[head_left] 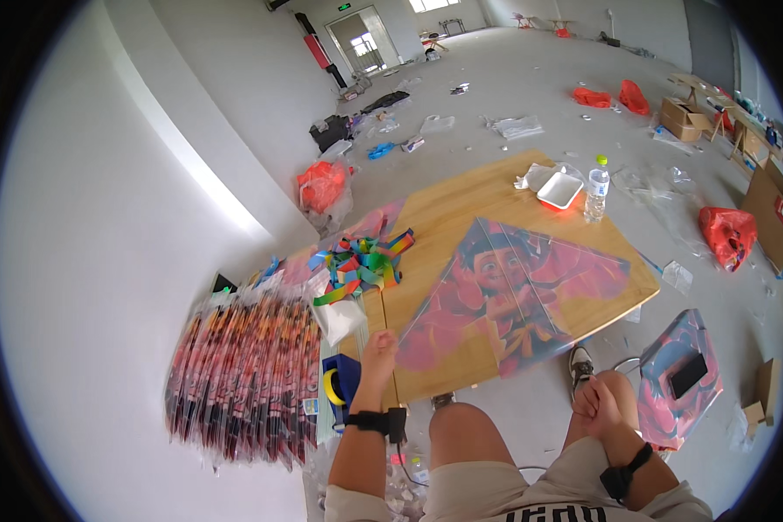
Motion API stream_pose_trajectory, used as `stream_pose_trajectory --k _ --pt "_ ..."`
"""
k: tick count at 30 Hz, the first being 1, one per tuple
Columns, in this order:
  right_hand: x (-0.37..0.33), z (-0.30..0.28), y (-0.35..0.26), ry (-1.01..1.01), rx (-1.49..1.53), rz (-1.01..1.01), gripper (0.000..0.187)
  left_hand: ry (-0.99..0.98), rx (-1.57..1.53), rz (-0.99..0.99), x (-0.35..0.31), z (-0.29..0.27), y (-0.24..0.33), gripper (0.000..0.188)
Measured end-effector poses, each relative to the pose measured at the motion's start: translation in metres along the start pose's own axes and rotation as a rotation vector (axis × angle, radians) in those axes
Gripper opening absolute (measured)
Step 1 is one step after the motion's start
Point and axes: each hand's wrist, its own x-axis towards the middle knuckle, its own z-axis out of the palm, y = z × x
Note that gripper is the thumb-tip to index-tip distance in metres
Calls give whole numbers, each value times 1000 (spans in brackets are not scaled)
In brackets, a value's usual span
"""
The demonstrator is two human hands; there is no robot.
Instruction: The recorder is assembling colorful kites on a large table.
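Left hand [378,350] at the near table [461,204] edge, fingers pinched on the corner of a clear bag [339,317]. Right hand [596,402] closed, resting empty on the right knee. Kite [513,296] lies flat on the table; rainbow ribbons [361,261] just beyond the bag.

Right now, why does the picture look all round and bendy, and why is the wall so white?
In the head view, the fisheye lens bends straight edges near the rim, so the wooden table looks warped and the corners go black. The wall on the left is washed out by bright light. The kite in the middle looks fairly sharp, while the stack of packaged kites looks smeared.
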Motion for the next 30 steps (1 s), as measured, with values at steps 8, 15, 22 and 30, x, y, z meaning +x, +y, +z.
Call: stream_pose_trajectory --k 8,15,22,30 --pt "14 -10 -14 58 101 -47 62 150 -44 -292 122 62 -70 37" --pt "21 -25 -19 163 203 -23 63 418 926 239 201 30 -80 31" --pt "32 -20 -21 140 240 14 64 298 1136 148 233 -5 -83 32" --pt "38 -20 -16 106 260 74 64 243 1038 145 248 -7 -86 18"
